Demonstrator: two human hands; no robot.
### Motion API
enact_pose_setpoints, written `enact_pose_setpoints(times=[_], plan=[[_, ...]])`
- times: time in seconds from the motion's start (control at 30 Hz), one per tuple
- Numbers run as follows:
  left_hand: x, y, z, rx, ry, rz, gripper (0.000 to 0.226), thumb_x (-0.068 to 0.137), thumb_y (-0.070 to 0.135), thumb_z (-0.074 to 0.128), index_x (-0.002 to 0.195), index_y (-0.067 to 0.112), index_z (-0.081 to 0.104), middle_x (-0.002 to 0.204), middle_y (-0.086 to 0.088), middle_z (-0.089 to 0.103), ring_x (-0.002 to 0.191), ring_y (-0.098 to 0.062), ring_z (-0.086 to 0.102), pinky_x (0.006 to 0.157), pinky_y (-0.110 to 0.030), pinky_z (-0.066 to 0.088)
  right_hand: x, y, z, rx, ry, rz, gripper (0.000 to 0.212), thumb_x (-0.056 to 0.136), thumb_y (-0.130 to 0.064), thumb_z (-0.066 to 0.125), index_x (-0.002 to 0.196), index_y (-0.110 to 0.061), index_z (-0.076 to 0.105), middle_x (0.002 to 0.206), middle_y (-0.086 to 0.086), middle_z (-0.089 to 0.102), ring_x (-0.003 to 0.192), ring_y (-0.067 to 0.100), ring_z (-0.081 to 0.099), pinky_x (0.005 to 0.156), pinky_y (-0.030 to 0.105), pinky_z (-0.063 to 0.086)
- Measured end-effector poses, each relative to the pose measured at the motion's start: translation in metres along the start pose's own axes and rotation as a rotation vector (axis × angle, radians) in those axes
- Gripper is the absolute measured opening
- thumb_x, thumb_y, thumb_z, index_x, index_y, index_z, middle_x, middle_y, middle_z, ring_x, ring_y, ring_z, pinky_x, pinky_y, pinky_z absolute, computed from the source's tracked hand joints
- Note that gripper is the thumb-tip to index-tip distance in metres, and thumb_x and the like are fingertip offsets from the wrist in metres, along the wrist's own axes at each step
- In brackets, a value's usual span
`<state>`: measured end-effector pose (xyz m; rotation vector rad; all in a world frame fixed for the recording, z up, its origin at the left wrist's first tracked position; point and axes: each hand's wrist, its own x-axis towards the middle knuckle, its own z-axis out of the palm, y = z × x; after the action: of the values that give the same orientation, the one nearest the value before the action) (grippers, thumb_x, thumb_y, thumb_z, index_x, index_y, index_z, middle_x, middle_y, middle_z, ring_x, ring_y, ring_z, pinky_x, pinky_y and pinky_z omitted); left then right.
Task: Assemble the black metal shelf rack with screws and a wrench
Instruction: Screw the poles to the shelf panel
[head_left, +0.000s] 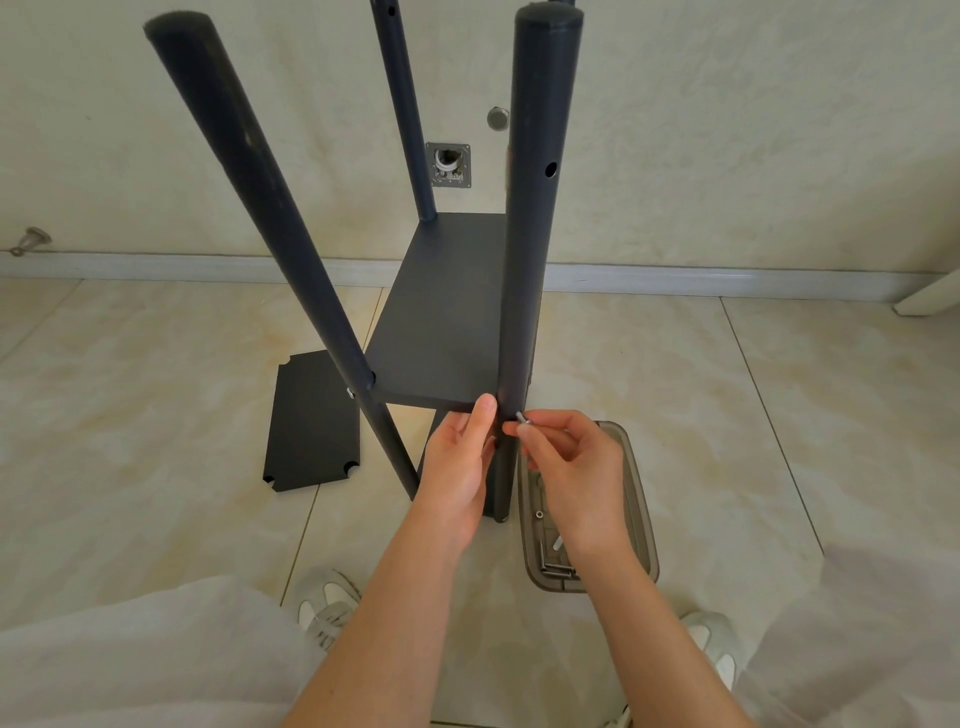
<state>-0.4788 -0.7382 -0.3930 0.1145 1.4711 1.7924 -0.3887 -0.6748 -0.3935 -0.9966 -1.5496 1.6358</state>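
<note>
Pinching screw (521, 417) level, tip toward post (530, 234)

Home room: tiled floor (727, 415), baseboard (208, 265).

2 white sneakers (330, 605) on tiled floor (779, 415); wall plate (448, 165).

The light is bright, soft and even. Shadows on the tiled floor (779, 415) are faint with soft edges. The wide lens bends the baseboard (156, 265) into a curve and makes the black posts (249, 208) lean outward near the top edge. The trousers (130, 665) in the bottom corners look slightly blurred; the centre is sharp.
</note>
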Motion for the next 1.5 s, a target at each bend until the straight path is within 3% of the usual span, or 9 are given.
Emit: enact_pose_setpoints(times=[0.13, 0.2, 0.3, 0.47, 0.63, 0.8, 1.13, 1.33, 1.5], plan=[[-0.001, -0.001, 0.002, 0.032, 0.015, 0.001, 0.052, 0.077, 0.052, 0.061, 0.115, 0.016, 0.064, 0.116, -0.005, 0.071, 0.110, -0.015, 0.067, 0.085, -0.021, 0.048, 0.002, 0.000, -0.002, -0.050, 0.019, -0.022, 0.011, 0.086, -0.019, 0.075, 0.087, -0.029, 0.072, 0.085, -0.012, 0.075, 0.085, 0.006, 0.071, 0.078, 0.027, 0.058], [0.000, -0.001, 0.002, 0.040, 0.018, -0.006, 0.042, 0.087, 0.047, 0.059, 0.115, 0.017, 0.064, 0.117, -0.004, 0.071, 0.111, -0.015, 0.066, 0.086, -0.022, 0.047, 0.003, 0.001, -0.003, -0.062, 0.016, -0.039, 0.012, 0.086, -0.019, 0.076, 0.086, -0.030, 0.073, 0.084, -0.012, 0.074, 0.084, 0.007, 0.070, 0.079, 0.027, 0.058], [0.000, -0.001, 0.002, 0.039, 0.011, -0.012, 0.036, 0.090, 0.045, 0.057, 0.113, 0.018, 0.064, 0.115, -0.003, 0.072, 0.109, -0.014, 0.067, 0.083, -0.020, 0.048, 0.004, 0.000, -0.004, -0.041, -0.007, -0.043, 0.012, 0.086, -0.017, 0.075, 0.087, -0.029, 0.073, 0.085, -0.011, 0.075, 0.085, 0.007, 0.071, 0.075, 0.023, 0.058], [0.000, -0.001, 0.002, 0.039, 0.006, 0.001, 0.043, 0.087, 0.047, 0.058, 0.117, 0.017, 0.063, 0.118, -0.004, 0.071, 0.112, -0.015, 0.066, 0.091, -0.024, 0.048, 0.005, 0.000, -0.001, 0.071, -0.023, -0.004, 0.012, 0.085, -0.014, 0.076, 0.086, -0.025, 0.073, 0.086, -0.005, 0.076, 0.084, 0.009, 0.072, 0.067, 0.016, 0.054], [-0.002, 0.001, 0.003, 0.033, 0.003, 0.006, 0.059, 0.075, 0.053, 0.060, 0.121, 0.016, 0.062, 0.119, -0.002, 0.071, 0.113, -0.014, 0.066, 0.086, -0.021, 0.048, 0.006, 0.002, -0.003, 0.083, -0.013, 0.026, 0.009, 0.083, -0.018, 0.078, 0.087, -0.025, 0.074, 0.084, -0.006, 0.076, 0.083, 0.010, 0.073, 0.068, 0.018, 0.056], [-0.001, 0.002, 0.003, 0.035, -0.015, -0.025, 0.038, 0.098, 0.041, 0.054, 0.126, 0.016, 0.059, 0.120, -0.002, 0.070, 0.114, -0.015, 0.066, 0.083, -0.019, 0.050, 0.009, 0.001, -0.005, 0.038, 0.014, 0.030, 0.007, 0.082, -0.018, 0.079, 0.084, -0.024, 0.075, 0.080, -0.008, 0.075, 0.078, 0.008, 0.072, 0.066, 0.016, 0.055], [-0.001, 0.003, 0.002, -0.001, -0.028, -0.035, 0.032, 0.098, 0.039, 0.054, 0.120, 0.017, 0.060, 0.120, -0.006, 0.069, 0.112, -0.016, 0.066, 0.078, -0.017, 0.050, 0.011, -0.005, -0.008, 0.042, -0.047, 0.068, 0.006, 0.083, -0.016, 0.078, 0.084, -0.021, 0.075, 0.082, -0.003, 0.076, 0.078, 0.009, 0.072, 0.067, 0.015, 0.054], [-0.002, 0.003, 0.004, -0.037, 0.001, -0.008, 0.052, 0.082, 0.045, 0.062, 0.125, 0.016, 0.060, 0.121, -0.004, 0.070, 0.109, -0.013, 0.068, 0.075, -0.015, 0.051, 0.012, -0.007, -0.008, -0.006, -0.012, 0.083, 0.005, 0.082, -0.018, 0.079, 0.085, -0.019, 0.075, 0.082, -0.005, 0.075, 0.079, 0.008, 0.071, 0.073, 0.021, 0.058], [-0.002, 0.004, 0.005, -0.042, 0.021, -0.009, 0.029, 0.100, 0.033, 0.056, 0.124, 0.018, 0.060, 0.121, -0.001, 0.071, 0.109, -0.011, 0.068, 0.077, -0.016, 0.050, 0.012, -0.010, -0.007, -0.064, -0.007, 0.018, 0.005, 0.081, -0.016, 0.080, 0.082, -0.017, 0.075, 0.078, -0.005, 0.074, 0.076, 0.008, 0.070, 0.070, 0.016, 0.055]])
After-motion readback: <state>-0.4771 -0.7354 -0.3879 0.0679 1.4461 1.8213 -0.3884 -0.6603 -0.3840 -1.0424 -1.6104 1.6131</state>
